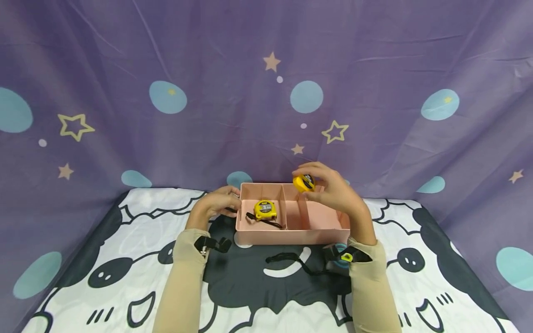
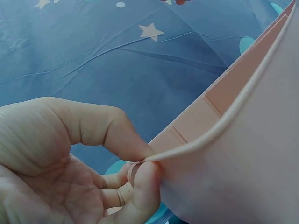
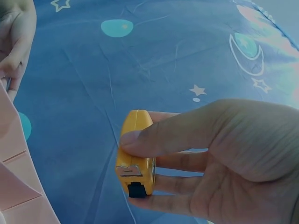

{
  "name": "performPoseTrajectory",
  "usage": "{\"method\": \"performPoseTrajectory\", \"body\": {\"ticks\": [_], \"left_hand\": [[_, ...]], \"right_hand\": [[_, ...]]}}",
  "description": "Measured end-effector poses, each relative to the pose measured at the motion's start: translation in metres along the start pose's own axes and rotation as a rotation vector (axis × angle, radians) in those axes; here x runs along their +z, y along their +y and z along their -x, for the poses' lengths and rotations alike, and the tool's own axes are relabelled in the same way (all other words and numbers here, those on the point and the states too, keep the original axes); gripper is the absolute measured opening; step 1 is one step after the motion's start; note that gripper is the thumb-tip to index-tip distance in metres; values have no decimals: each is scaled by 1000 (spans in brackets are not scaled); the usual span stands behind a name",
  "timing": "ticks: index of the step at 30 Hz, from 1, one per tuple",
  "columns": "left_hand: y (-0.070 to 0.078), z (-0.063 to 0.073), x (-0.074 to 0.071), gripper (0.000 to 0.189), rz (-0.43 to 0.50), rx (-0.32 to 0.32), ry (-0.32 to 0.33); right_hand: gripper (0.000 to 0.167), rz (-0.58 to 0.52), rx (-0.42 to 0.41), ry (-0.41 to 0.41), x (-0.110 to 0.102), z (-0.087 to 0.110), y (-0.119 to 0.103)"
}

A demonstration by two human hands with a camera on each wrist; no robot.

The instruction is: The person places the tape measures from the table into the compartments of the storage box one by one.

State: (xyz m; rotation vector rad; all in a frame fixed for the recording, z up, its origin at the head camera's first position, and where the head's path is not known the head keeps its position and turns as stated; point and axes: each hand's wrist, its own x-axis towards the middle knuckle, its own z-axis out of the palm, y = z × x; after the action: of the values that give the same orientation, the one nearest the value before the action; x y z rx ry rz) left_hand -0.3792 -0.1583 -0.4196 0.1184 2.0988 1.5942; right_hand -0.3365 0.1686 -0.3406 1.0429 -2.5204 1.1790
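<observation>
My right hand (image 1: 333, 187) holds a yellow tape measure (image 1: 304, 183) above the pink divided box (image 1: 291, 237). In the right wrist view the thumb of the right hand (image 3: 233, 154) presses one side of this tape measure (image 3: 135, 154), with the fingers behind it. A second yellow tape measure (image 1: 265, 210), with a black strap, lies in the box's left compartment. At the box's left end, my left hand (image 1: 216, 202) grips the wall. The left wrist view shows the thumb and a finger of the left hand (image 2: 93, 158) pinching the rim of the pink box (image 2: 233, 149).
A blue round object (image 1: 341, 263), partly hidden by the right wrist, lies in front of the box near a black strap (image 1: 287, 257). The table has a black-and-white cartoon cloth (image 1: 137, 249). A purple patterned curtain (image 1: 225, 115) hangs right behind the box.
</observation>
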Motion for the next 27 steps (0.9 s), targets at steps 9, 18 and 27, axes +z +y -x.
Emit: {"method": "performPoseTrajectory", "body": {"ticks": [9,18,27], "left_hand": [[-3,2,-4,57,-28,47,-52],[-2,1,-6,56,-37,52,-28],[-3,4,-1,60,-43,31,-23]], "right_hand": [[51,-63,75,-54,9,-6,4],[50,-31,60,-114,16,-13,13],[49,-46,118,-187,22,-9,23]]}}
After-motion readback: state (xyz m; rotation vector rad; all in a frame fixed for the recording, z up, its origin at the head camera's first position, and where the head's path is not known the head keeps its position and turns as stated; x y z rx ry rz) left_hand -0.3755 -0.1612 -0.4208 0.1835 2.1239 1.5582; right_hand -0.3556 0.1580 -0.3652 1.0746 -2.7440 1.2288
